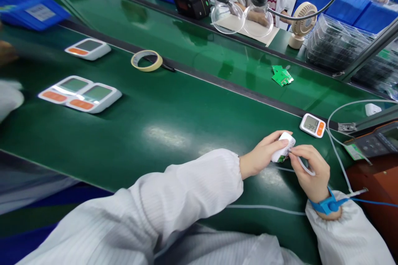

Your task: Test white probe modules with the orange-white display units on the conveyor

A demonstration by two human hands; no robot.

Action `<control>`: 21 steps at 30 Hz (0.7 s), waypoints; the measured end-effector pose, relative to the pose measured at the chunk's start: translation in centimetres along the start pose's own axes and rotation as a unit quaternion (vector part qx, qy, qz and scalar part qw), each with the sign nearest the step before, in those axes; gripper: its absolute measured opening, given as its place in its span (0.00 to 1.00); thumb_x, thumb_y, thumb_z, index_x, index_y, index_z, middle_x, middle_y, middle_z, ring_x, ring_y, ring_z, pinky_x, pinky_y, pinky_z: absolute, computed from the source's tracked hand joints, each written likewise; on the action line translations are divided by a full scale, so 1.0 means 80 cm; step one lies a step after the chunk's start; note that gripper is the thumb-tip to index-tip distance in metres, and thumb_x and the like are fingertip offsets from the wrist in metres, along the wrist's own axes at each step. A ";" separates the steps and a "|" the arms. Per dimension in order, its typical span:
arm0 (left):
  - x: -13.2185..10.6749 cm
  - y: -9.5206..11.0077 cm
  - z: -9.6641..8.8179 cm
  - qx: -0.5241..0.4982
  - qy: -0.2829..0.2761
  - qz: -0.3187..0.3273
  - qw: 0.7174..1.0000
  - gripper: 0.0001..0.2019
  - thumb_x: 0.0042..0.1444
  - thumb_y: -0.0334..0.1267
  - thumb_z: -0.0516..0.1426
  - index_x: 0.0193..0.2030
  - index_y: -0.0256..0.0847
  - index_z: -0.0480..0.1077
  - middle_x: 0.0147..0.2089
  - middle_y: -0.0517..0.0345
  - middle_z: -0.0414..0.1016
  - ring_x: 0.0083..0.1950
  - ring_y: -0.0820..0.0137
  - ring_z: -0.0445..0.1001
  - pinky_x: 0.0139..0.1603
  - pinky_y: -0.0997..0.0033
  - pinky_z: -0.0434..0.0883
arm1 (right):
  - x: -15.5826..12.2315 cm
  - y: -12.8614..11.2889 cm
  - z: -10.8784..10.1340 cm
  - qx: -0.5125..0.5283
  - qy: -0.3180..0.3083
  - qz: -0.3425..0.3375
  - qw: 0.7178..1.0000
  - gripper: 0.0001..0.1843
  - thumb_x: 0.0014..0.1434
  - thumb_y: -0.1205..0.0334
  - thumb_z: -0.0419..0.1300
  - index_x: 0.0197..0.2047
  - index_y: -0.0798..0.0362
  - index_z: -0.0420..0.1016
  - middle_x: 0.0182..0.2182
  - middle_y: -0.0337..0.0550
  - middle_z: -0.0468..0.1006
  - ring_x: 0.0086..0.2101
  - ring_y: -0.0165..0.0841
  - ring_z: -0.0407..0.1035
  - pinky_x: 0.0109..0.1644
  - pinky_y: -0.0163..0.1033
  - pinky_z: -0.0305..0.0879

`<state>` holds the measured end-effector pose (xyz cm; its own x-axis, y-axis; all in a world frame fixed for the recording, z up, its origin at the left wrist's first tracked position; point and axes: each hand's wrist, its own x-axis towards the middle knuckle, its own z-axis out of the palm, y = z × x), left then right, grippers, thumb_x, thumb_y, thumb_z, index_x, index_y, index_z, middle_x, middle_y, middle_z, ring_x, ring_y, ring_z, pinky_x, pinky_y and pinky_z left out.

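My left hand [264, 153] grips a small white electronic device [283, 145] above the green bench, a bit of green circuit board showing at its lower edge. From the right, my right hand [311, 169] pinches a thin white tube [307, 167] against the device's side; whether its end is seated cannot be seen. A blue wrist strap [330, 203] circles my right wrist. Just beyond my hands lies a white monitor [312, 125] with orange buttons and digits on its lit display.
Several white-and-orange monitors [80, 93] lie to the left, near a tape roll [146, 61]. Green circuit boards [282, 75] rest on the far strip. An orange-brown box [373, 186] stands at right. Blue bins [31, 6], a fan [302, 25] and co-workers are farther off.
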<state>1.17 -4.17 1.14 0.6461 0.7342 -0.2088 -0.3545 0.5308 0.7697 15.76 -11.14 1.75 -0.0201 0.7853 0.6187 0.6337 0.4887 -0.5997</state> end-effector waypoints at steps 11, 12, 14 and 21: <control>-0.003 0.002 0.001 0.042 -0.006 0.000 0.999 0.28 0.49 0.51 0.64 0.53 0.38 0.68 0.42 0.55 0.70 0.37 0.71 0.65 0.38 0.71 0.64 | -0.007 0.002 0.000 -0.061 0.029 0.041 0.997 0.05 0.63 0.67 0.65 0.43 0.50 0.76 0.35 0.40 0.80 0.35 0.34 0.75 0.40 0.40 0.71; -0.003 0.002 0.001 0.051 -0.008 0.001 0.999 0.28 0.49 0.51 0.64 0.54 0.38 0.68 0.41 0.55 0.70 0.37 0.71 0.65 0.38 0.71 0.64 | -0.006 0.002 0.000 -0.060 0.031 0.033 0.997 0.06 0.62 0.67 0.65 0.42 0.49 0.76 0.35 0.40 0.80 0.35 0.34 0.74 0.40 0.40 0.71; -0.003 0.003 0.000 0.067 -0.011 0.004 0.998 0.28 0.50 0.51 0.63 0.54 0.38 0.68 0.42 0.55 0.70 0.37 0.71 0.65 0.38 0.71 0.64 | -0.004 0.000 0.000 -0.056 0.034 0.016 0.998 0.07 0.62 0.70 0.65 0.42 0.49 0.76 0.35 0.40 0.80 0.35 0.34 0.74 0.40 0.41 0.71; -0.005 0.004 0.000 0.101 -0.010 0.006 0.995 0.26 0.53 0.51 0.61 0.55 0.39 0.69 0.45 0.53 0.71 0.42 0.67 0.67 0.42 0.69 0.65 | -0.002 -0.003 0.000 -0.028 0.034 -0.006 0.999 0.08 0.61 0.72 0.64 0.39 0.49 0.76 0.34 0.40 0.80 0.35 0.35 0.74 0.39 0.42 0.72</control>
<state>0.77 -4.31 1.45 0.6569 0.7301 -0.1882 -0.2205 0.4247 0.8781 15.60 -11.40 1.78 0.0234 0.7512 0.6597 0.6754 0.4746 -0.5644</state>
